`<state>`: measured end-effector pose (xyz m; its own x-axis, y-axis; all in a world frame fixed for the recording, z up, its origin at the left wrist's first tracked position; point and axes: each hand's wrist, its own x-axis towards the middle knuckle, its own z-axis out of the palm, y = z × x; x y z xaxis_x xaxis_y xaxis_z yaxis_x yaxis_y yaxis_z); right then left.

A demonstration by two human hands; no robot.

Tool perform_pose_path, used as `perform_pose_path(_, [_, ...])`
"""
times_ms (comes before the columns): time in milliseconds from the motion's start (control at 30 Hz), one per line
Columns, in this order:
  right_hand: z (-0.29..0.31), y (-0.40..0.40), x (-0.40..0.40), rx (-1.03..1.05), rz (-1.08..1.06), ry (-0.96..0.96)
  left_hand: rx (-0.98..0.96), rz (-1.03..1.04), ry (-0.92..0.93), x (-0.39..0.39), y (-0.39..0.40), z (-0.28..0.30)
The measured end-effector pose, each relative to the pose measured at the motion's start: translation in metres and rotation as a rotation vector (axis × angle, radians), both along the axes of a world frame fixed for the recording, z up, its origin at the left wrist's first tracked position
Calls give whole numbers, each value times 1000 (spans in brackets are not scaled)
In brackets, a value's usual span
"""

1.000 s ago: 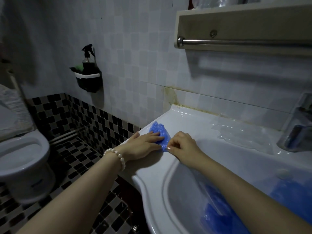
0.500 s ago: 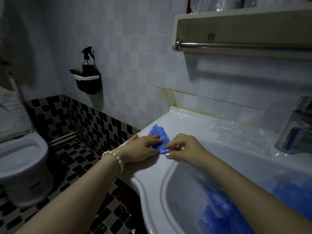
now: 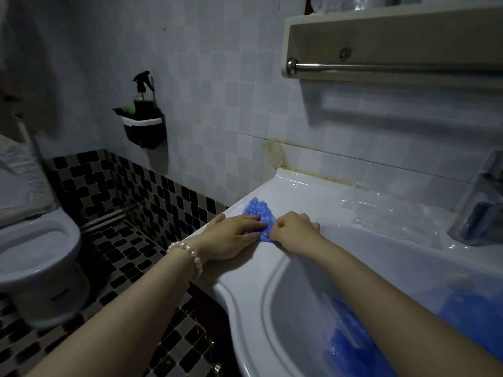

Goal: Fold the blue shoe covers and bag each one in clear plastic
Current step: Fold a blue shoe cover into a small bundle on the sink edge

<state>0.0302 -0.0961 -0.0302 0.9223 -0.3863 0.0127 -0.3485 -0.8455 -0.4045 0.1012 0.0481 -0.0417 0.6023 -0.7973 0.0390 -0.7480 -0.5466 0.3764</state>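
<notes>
A crumpled blue shoe cover (image 3: 258, 210) lies on the left rim of the white sink (image 3: 296, 202). My left hand (image 3: 234, 232), with a pearl bracelet at its wrist, presses flat on the cover's near left part with straight fingers. My right hand (image 3: 292, 231) has its fingers curled and pinches the cover's near right edge. Clear plastic bags (image 3: 386, 216) lie on the sink's back ledge. More blue shoe covers (image 3: 351, 349) sit in the basin, partly hidden by my right forearm.
A chrome faucet (image 3: 481, 205) stands at the right. A shelf with a metal towel bar (image 3: 394, 68) hangs overhead. On the wall at the left hangs a black holder with a spray bottle (image 3: 143, 118). A toilet (image 3: 35, 246) stands on the checkered floor at the far left.
My right hand has lowered onto the cover's edge again after lifting it. My left hand's fingers have slid further over the cover.
</notes>
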Motion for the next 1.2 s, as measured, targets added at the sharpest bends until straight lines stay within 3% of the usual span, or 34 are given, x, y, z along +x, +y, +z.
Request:
perform_pose_path(133, [-11,-4,-8,195,-18,-273,12,4,3,1,0,1])
perform_pose_path(233, [-22,-13,-18,344,170,-446,2,0,9,3,0,0])
perform_pose_path(333, [-20,-21,-20,364,247,-394,1,0,21,5,-2,-1])
perform_pose_path(500, [-13,-9,-12,98,222,-296,-124,10,137,4,0,-1])
perform_pose_path(700, [-3,3,0,12,14,-36,-96,-30,-10,6,2,-7])
perform_pose_path(800, [-12,4,-5,85,10,-254,-95,-24,-25,9,1,-8])
perform_pose_path(867, [-23,0,-12,219,120,-453,-98,-26,-26,9,1,-8])
perform_pose_path(933, [-28,-8,-18,308,244,-516,-103,-25,-27,9,1,-8])
perform_pose_path(1000, [-23,-12,-18,299,275,-469,-107,-24,-20,8,2,-7])
perform_pose_path(1200, [-10,-3,-4,-64,123,-151,-136,17,39,0,3,3])
